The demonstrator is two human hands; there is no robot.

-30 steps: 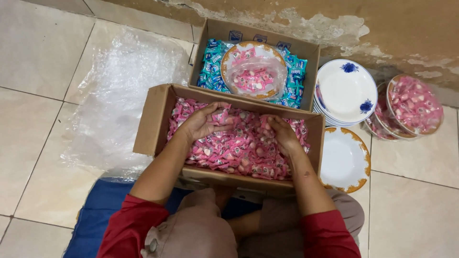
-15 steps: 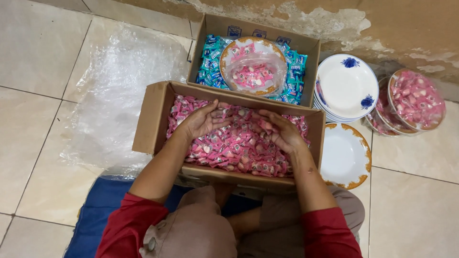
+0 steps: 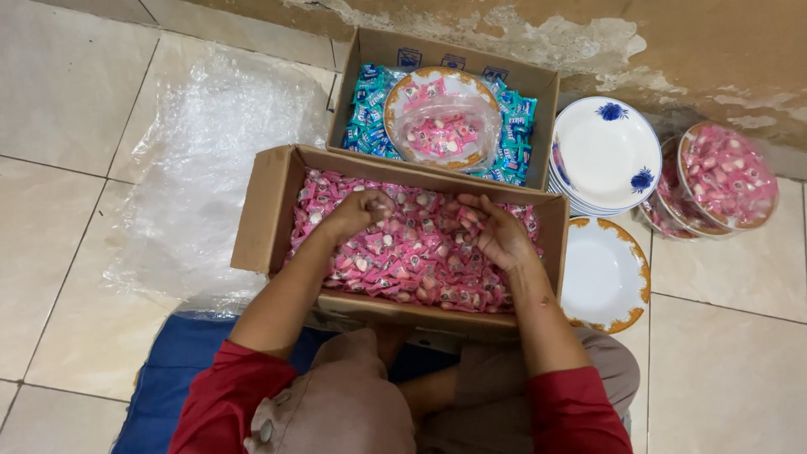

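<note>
Two boxes are being seen: the near box (image 3: 261,210) is being filled by pink sweets (image 3: 403,261), into which the left hand (image 3: 357,214), clenched on sweets, and the right hand (image 3: 500,235), loosely cupped over them, are being dug. Blue sweets (image 3: 366,126) and a wrapped plate (image 3: 441,118) are being held by the far box (image 3: 471,59). White plates (image 3: 601,155) are being stacked rightward.

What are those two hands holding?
Left hand is closed on a bunch of pink candies; right hand rests among them, grip unclear.
</note>
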